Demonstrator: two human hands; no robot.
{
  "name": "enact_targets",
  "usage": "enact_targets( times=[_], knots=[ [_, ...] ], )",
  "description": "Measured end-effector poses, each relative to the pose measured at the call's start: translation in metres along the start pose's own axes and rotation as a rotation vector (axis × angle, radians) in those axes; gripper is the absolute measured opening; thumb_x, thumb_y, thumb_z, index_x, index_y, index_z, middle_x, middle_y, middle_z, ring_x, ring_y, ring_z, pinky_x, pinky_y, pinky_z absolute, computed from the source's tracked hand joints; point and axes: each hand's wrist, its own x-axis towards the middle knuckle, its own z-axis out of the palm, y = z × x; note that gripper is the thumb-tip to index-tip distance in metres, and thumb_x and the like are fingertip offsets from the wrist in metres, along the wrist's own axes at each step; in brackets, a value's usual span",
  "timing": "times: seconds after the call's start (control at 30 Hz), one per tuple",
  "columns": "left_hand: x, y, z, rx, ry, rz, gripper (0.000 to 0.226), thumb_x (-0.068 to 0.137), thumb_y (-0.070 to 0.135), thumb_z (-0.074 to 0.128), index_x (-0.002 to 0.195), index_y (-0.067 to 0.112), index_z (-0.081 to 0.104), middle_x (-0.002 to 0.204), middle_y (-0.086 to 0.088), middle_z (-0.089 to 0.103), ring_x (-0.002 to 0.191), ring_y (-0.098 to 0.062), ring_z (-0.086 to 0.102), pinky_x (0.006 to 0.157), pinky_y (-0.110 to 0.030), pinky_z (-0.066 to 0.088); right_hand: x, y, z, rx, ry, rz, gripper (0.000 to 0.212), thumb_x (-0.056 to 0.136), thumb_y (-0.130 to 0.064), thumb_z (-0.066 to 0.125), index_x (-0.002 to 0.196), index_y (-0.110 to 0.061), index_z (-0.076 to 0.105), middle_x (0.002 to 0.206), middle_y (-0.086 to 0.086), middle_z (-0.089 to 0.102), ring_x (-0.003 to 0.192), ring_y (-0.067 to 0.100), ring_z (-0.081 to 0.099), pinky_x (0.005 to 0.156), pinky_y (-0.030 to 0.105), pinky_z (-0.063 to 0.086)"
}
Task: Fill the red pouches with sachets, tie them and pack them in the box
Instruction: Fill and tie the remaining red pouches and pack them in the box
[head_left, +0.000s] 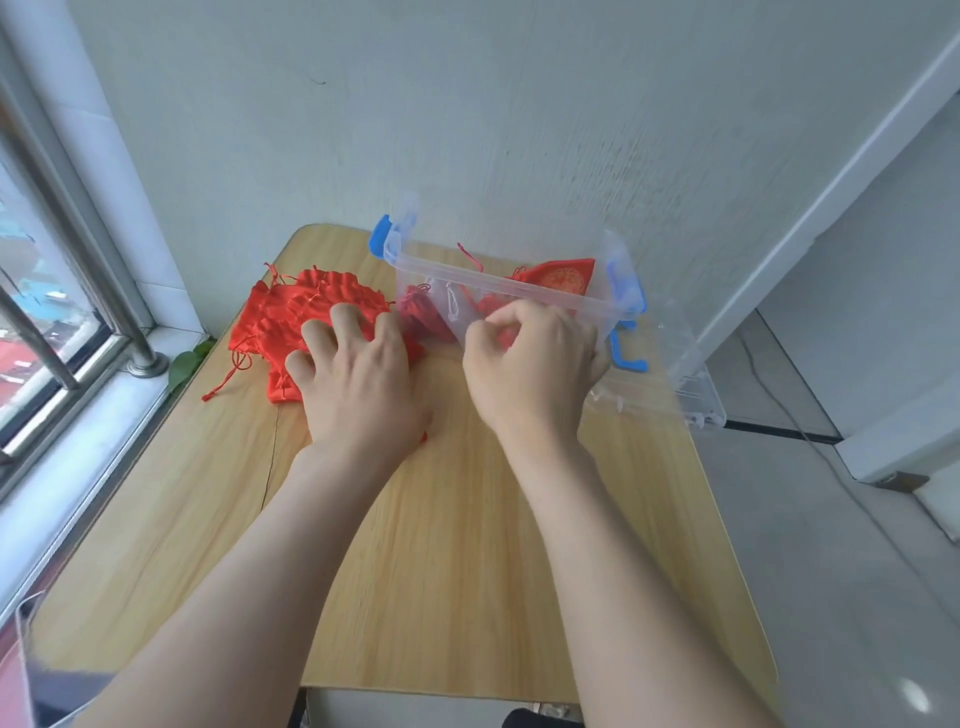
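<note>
A pile of red drawstring pouches (291, 317) lies on the wooden table (441, 545) at the far left. My left hand (358, 379) rests flat on the pile's near edge, fingers spread. A clear plastic box (498, 291) with blue latches stands at the back right, with several red pouches inside, one with a gold print (563, 275). My right hand (530, 364) is against the box's near wall, fingers curled; something red shows by its fingertips, but I cannot tell whether it is held.
The clear lid (696, 400) lies at the table's right edge behind the box. A window with metal bars (62, 322) is on the left, a green leaf (187, 364) on its sill. The white wall stands right behind the table.
</note>
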Motion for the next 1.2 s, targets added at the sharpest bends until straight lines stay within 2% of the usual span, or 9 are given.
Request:
enact_targets(
  times=[0.13,0.43,0.53,0.6,0.73,0.87,1.0,1.1,1.2],
  knots=[
    [-0.004,-0.001,-0.002,0.070,0.020,0.008,0.055,0.079,0.005,0.065,0.131,0.016,0.051,0.133,-0.015,0.041,0.118,-0.040,0.042,0.094,-0.050,0.037,-0.024,0.006,-0.004,0.118,-0.182,0.156,0.016,0.089,-0.036,0.060,0.091,-0.030,0.074,0.096,-0.009,0.074,0.106,0.029,0.061,0.094,0.041,0.040],
    [-0.005,-0.003,-0.001,0.040,0.112,0.045,0.040,0.083,0.000,0.061,0.117,0.021,0.061,0.105,-0.002,0.064,0.109,-0.034,0.044,0.090,-0.047,0.028,-0.055,0.024,-0.006,0.222,-0.351,0.268,0.012,0.095,-0.025,0.064,0.088,-0.028,0.074,0.079,-0.019,0.064,0.098,0.022,0.067,0.099,0.043,0.053],
    [-0.003,0.001,0.002,-0.109,0.137,0.168,0.035,0.081,0.002,0.063,0.110,0.022,0.065,0.103,0.005,0.069,0.106,-0.032,0.045,0.085,-0.042,0.026,-0.051,0.022,-0.013,0.349,-0.358,0.317,0.015,0.096,-0.025,0.064,0.104,-0.027,0.076,0.098,-0.013,0.071,0.102,0.018,0.068,0.091,0.032,0.055],
    [-0.002,0.007,0.003,-0.282,0.116,0.293,0.035,0.080,0.005,0.068,0.109,0.025,0.068,0.098,0.009,0.069,0.102,-0.029,0.053,0.089,-0.045,0.040,-0.047,0.022,-0.015,0.497,-0.354,0.390,0.020,0.094,-0.032,0.067,0.114,-0.033,0.073,0.113,-0.012,0.073,0.108,0.012,0.068,0.091,0.031,0.056],
    [-0.008,0.023,-0.001,-0.568,0.023,0.411,0.048,0.070,-0.005,0.071,0.110,0.021,0.072,0.090,0.010,0.072,0.085,-0.013,0.069,0.084,-0.036,0.054,-0.034,0.028,-0.018,0.670,-0.388,0.481,0.027,0.085,-0.044,0.069,0.109,-0.034,0.075,0.110,-0.016,0.077,0.105,0.002,0.069,0.094,0.032,0.056],
    [-0.015,0.037,-0.001,-0.703,-0.052,0.405,0.049,0.075,-0.006,0.073,0.115,0.023,0.072,0.093,0.012,0.074,0.085,-0.004,0.072,0.082,-0.029,0.059,-0.026,0.044,-0.029,0.693,-0.430,0.480,0.013,0.088,-0.030,0.069,0.091,-0.020,0.078,0.078,-0.018,0.070,0.076,0.005,0.065,0.074,0.026,0.051],
    [-0.016,0.047,0.001,-0.756,-0.092,0.382,0.051,0.079,0.012,0.081,0.127,0.025,0.068,0.113,0.014,0.068,0.103,-0.005,0.068,0.092,-0.028,0.057,-0.024,0.056,-0.039,0.767,-0.393,0.521,0.011,0.093,-0.019,0.071,0.094,-0.015,0.081,0.077,-0.011,0.074,0.069,0.002,0.064,0.062,0.010,0.049],
    [-0.016,0.051,0.003,-0.758,-0.224,0.248,0.065,0.082,0.028,0.085,0.141,0.029,0.058,0.123,0.018,0.060,0.118,-0.005,0.060,0.099,-0.023,0.049,-0.022,0.060,-0.042,0.841,-0.351,0.598,0.016,0.094,-0.016,0.069,0.104,-0.021,0.082,0.091,-0.004,0.082,0.081,0.007,0.073,0.069,0.020,0.056],
    [-0.013,0.056,0.004,-0.918,-0.417,-0.013,0.056,0.085,0.035,0.080,0.137,0.027,0.062,0.123,0.012,0.069,0.109,-0.004,0.068,0.089,-0.029,0.056,-0.020,0.060,-0.043,0.894,-0.323,0.677,0.019,0.096,-0.014,0.067,0.102,-0.024,0.081,0.089,-0.004,0.080,0.074,0.004,0.070,0.064,0.021,0.054]
  ],
)
